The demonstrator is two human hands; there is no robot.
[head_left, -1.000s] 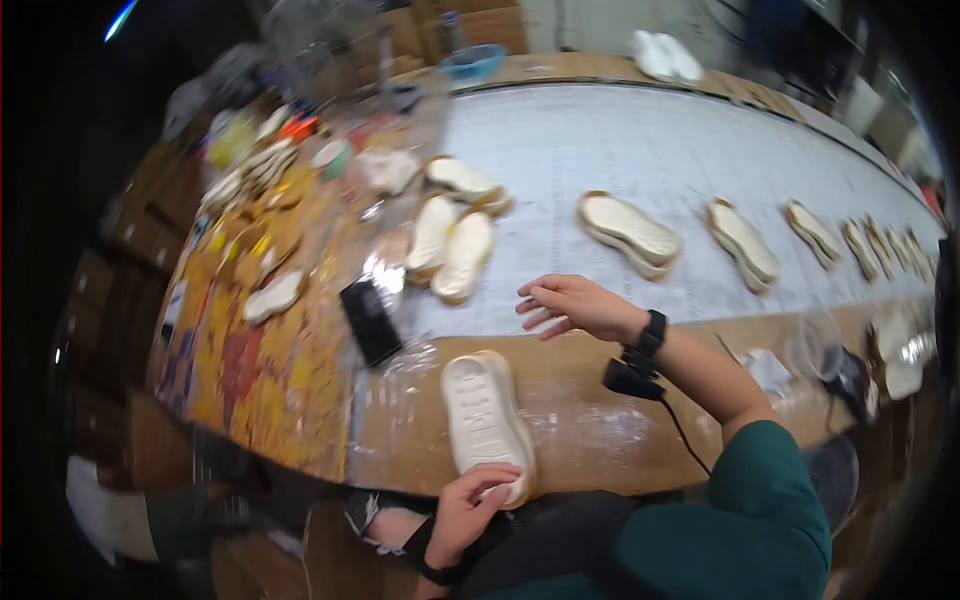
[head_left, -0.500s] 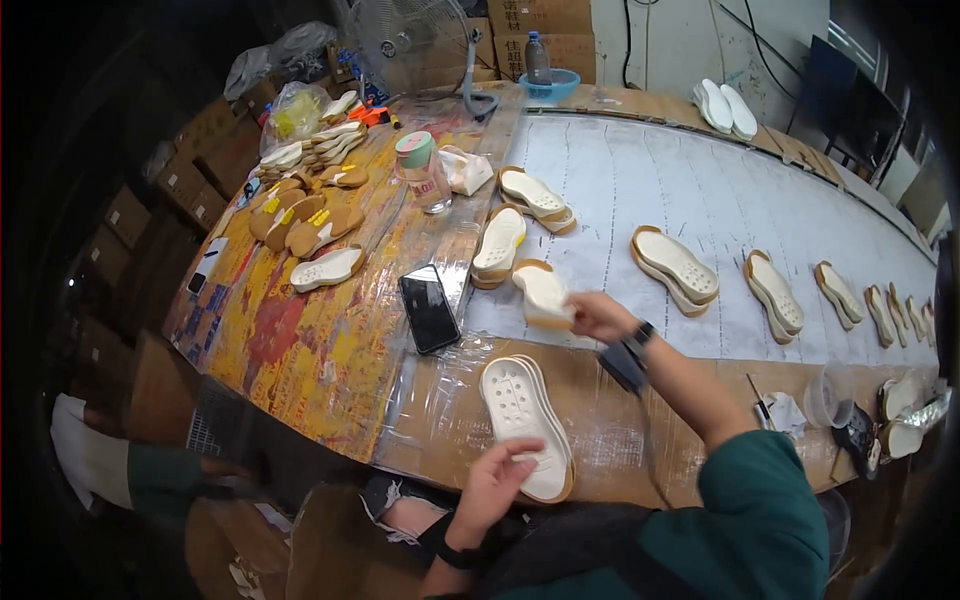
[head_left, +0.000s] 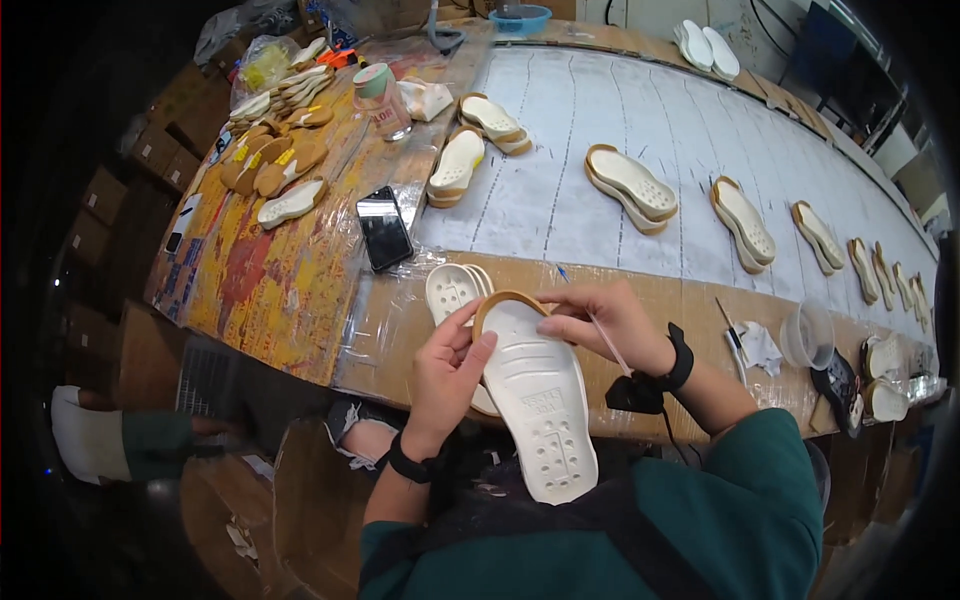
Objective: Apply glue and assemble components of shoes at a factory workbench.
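A white sole (head_left: 540, 400), held over the bench edge, is gripped at its side by the left hand (head_left: 450, 375); the right hand (head_left: 605, 325) pinches a thin stick (head_left: 607, 342) at its toe rim (head_left: 500, 300), apparently edging; steady strokes come next. Beyond the fingers lie a second sole (head_left: 452, 288) and a phone (head_left: 383, 228).

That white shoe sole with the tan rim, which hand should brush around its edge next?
Probably the right hand: it holds a thin brush at the tan rim of the white sole. The left hand grips the sole's side, steadying it.
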